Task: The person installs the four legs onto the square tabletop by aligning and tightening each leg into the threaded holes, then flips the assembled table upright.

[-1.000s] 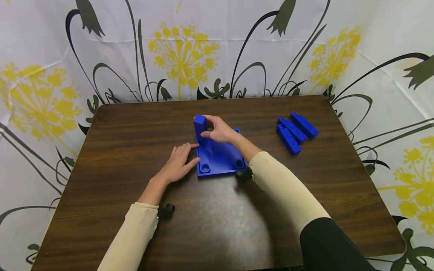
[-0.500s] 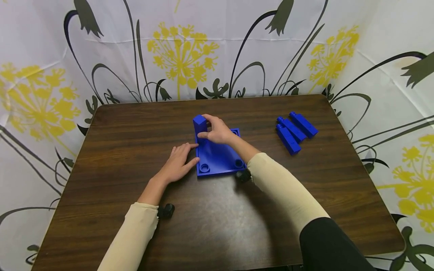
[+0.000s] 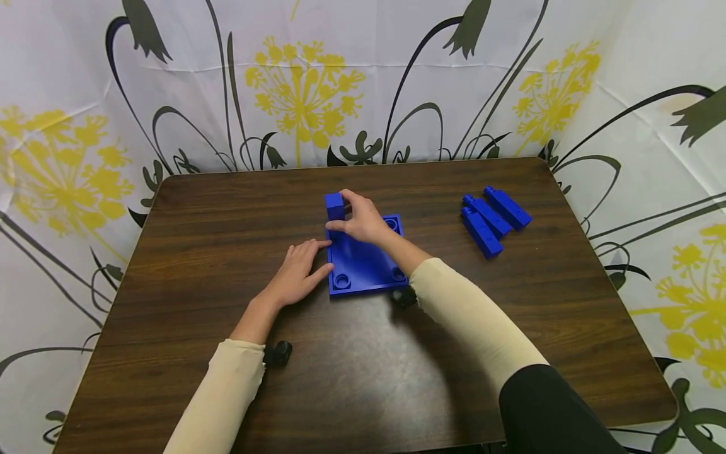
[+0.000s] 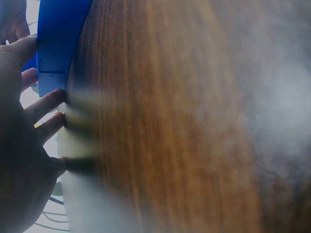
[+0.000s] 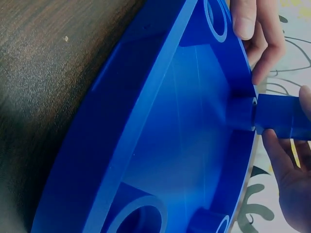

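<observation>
Lying on the surface (image 3: pixel 170 284), a rimmed blue tray (image 3: pixel 365 261) with corner sockets (image 3: pixel 342 282), a blue post (image 3: pixel 335 207) upright at the far-left one, pinched by the right hand (image 3: pixel 364 219), spread left hand (image 3: pixel 297 272) touching the rim (image 3: pixel 363 291).

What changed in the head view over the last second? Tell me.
The upright post has twisted in place, apparently clockwise from above; the right hand gripping it has turned along, its thumb farther left. Nothing was newly grasped or released. The left hand, plate and three loose posts stayed put.

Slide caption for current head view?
Right hand holds blue post upright at corner of blue tray; left hand touches its side.
</observation>
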The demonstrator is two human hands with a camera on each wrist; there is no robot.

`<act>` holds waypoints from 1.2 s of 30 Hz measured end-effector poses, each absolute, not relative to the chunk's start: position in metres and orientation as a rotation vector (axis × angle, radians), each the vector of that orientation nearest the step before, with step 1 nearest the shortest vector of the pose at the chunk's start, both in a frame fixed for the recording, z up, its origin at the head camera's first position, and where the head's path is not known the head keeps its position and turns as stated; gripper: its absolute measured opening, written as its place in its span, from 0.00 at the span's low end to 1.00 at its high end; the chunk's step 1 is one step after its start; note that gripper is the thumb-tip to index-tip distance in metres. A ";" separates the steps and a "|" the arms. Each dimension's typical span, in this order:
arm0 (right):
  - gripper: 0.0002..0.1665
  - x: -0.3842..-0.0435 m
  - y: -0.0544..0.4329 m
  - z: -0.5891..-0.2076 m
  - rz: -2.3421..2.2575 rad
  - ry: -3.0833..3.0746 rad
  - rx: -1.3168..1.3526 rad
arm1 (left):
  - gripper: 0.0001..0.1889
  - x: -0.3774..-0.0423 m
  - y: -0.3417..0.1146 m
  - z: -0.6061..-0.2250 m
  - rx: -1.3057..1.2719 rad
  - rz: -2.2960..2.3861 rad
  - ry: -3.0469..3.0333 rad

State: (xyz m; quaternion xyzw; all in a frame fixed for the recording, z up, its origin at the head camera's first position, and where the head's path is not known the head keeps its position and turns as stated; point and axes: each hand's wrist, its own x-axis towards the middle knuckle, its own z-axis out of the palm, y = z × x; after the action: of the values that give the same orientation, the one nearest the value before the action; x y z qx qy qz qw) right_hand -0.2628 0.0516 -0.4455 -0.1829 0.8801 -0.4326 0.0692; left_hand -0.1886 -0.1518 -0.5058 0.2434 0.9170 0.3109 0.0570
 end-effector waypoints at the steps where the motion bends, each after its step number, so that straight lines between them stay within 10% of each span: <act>1: 0.29 -0.262 0.051 -0.445 -1.305 2.654 -0.538 | 0.29 -0.189 -0.152 -0.506 0.741 0.945 2.780; 36: 0.37 -0.269 0.059 -0.437 -1.524 2.231 -0.740 | 0.29 -0.189 -0.151 -0.507 0.739 0.955 2.785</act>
State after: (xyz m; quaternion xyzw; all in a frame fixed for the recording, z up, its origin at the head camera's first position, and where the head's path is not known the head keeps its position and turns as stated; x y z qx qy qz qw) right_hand -0.2688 0.0594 -0.4373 -0.2603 0.7849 -0.5362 0.1693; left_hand -0.1890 -0.1509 -0.5072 0.2431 0.9162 0.3142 0.0532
